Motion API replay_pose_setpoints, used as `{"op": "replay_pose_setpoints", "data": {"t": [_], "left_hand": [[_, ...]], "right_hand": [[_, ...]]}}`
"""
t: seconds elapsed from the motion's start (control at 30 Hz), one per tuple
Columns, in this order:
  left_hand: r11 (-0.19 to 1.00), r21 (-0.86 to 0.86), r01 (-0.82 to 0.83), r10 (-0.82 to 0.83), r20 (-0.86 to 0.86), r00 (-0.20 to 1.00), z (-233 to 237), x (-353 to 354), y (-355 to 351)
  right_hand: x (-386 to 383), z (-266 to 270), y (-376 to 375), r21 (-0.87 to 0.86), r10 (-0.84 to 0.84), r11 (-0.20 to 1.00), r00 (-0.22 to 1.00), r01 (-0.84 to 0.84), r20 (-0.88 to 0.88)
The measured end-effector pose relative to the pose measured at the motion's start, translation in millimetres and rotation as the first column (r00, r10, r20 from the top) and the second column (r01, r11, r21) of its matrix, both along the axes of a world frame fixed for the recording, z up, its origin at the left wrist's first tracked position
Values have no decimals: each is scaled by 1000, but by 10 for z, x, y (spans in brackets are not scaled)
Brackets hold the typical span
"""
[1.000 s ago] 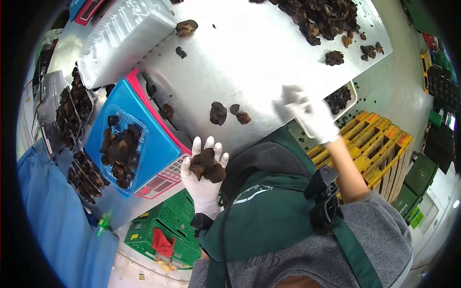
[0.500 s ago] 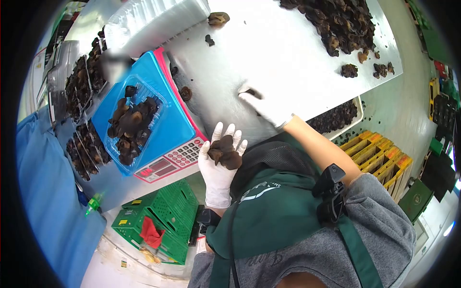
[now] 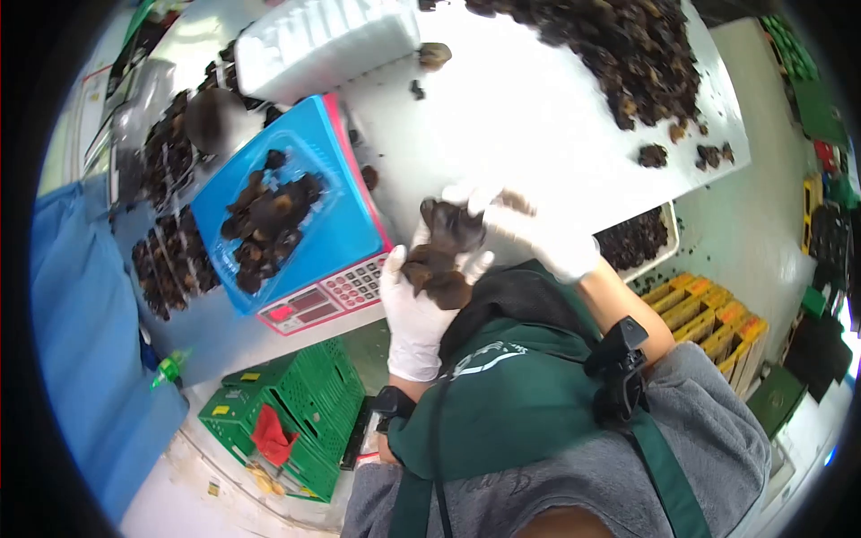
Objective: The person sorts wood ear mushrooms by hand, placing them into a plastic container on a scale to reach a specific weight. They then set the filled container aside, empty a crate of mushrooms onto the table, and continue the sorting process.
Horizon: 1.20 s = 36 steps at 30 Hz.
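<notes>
My left hand (image 3: pixel 414 327), in a white glove, is palm up with its fingers curled around a few dark wood ear mushrooms (image 3: pixel 439 285). Just above them, my gloved right hand (image 3: pixel 538 235) pinches a larger wood ear mushroom (image 3: pixel 455 229), which touches or overlaps the pieces in the left palm. Left of both hands, a blue kitchen scale (image 3: pixel 359 202) with a pink edge and keypad carries a clear plastic tray (image 3: pixel 316 231). Wood ear mushrooms (image 3: pixel 273 211) lie heaped in that tray.
A large mushroom heap (image 3: pixel 628 63) covers the far right of the steel table (image 3: pixel 502 117). Clear trays (image 3: pixel 327 54) are stacked behind the scale; filled packs (image 3: pixel 170 260) stand left. Below are a white bin (image 3: pixel 671 235), yellow pallets (image 3: pixel 704 309) and green crates (image 3: pixel 314 394).
My right hand has come from the tabletop toward my left hand and now holds a larger mushroom. The left hand still holds its pieces. The view has shifted slightly.
</notes>
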State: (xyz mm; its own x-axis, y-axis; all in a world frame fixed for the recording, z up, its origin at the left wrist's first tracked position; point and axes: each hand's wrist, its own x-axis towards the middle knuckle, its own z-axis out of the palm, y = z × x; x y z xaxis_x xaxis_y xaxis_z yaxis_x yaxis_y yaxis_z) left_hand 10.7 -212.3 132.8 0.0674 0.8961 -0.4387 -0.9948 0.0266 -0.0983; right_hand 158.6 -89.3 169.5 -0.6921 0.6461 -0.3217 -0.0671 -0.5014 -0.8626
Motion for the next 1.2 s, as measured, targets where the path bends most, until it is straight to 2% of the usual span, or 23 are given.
{"op": "replay_pose_setpoints", "data": {"t": [0.03, 0.07, 0.1, 0.17, 0.2, 0.27, 0.3, 0.33, 0.4, 0.47, 0.5, 0.53, 0.57, 0.6, 0.63, 0.67, 0.73, 0.83, 0.87, 0.93, 1.03, 1.1, 1.2], "left_hand": [[1000, 19, -6, 6, 34, 999, -17, 6, -4], [989, 125, -78, 54, 186, 981, -92, 10, -27], [996, 66, -59, 53, 97, 994, -96, -14, -50], [997, -25, -74, 75, 14, 997, -62, -85, -92], [996, 24, -88, 87, 32, 996, -37, -143, -143], [983, 79, -165, 168, -32, 985, 65, -368, -242], [966, 65, -252, 256, -84, 963, 136, -547, -307], [941, 91, -324, 335, -149, 930, 261, -749, -354], [880, 271, -391, 466, -324, 824, 387, -1262, -440], [852, 412, -323, 523, -678, 516, 373, -1775, -525], [865, 331, -378, 413, -897, 159, 379, -1925, -507], [908, 152, -390, 65, -972, -227, 446, -2007, -449], [959, 73, -273, -99, -819, -565, 395, -2131, -410], [981, -51, -188, -186, -526, -830, 320, -2249, -363], [961, -200, -189, -260, -433, -863, 178, -2311, -351], [944, -245, -223, -316, -471, -824, 157, -2258, -335], [984, -113, -136, -177, -638, -749, 304, -2309, -395], [972, 5, -237, -127, -832, -540, 451, -2381, -570], [959, 40, -279, -98, -880, -466, 500, -2394, -608], [941, 47, -334, -129, -865, -485, 546, -2398, -655], [931, 101, -351, -97, -859, -503, 555, -2431, -706], [923, 136, -359, -86, -838, -539, 555, -2400, -697], [918, 159, -363, -67, -840, -538, 523, -2385, -727]], "right_hand": [[-9, -88, -44, 263, 120, 954, 988, -143, 102], [-42, -115, -58, 588, 177, 757, 956, -285, 235], [-74, -144, -72, 821, 118, 448, 933, -355, 340], [-71, -122, -142, 663, 144, 717, 976, -217, 163], [-45, -114, -172, 540, 139, 826, 987, -163, 84], [20, -74, -174, 383, 14, 922, 994, -53, 105], [78, -111, -97, 447, 6, 892, 992, -63, 127], [118, -169, -81, 381, -38, 925, 994, -4, 105], [209, -245, -41, 369, -100, 928, 985, 42, 141], [238, -266, -37, 375, -112, 926, 979, 41, 171], [250, -281, -47, 377, -119, 925, 975, 40, 188], [257, -340, -66, 373, -113, 927, 971, 27, 211], [253, -444, -80, 369, -108, 929, 966, 15, 234], [247, -536, -96, 367, -105, 930, 961, 4, 256], [217, -591, -134, 447, -94, 893, 952, -49, 292], [156, -634, -182, 524, -108, 849, 945, -75, 310], [13, -785, -291, 702, -133, 705, 952, -105, 275], [-219, -943, -482, 780, -59, 573, 937, -250, 344], [-348, -1019, -504, 753, 19, 588, 936, -295, 351], [-612, -1127, -442, 845, 99, 422, 944, -327, 316], [-828, -1262, -406, 833, 75, 370, 907, -411, 415], [-717, -1393, -349, 799, -120, 322, 815, -508, 567], [-290, -1499, -198, 717, -440, 300, 576, -629, 689]]}}
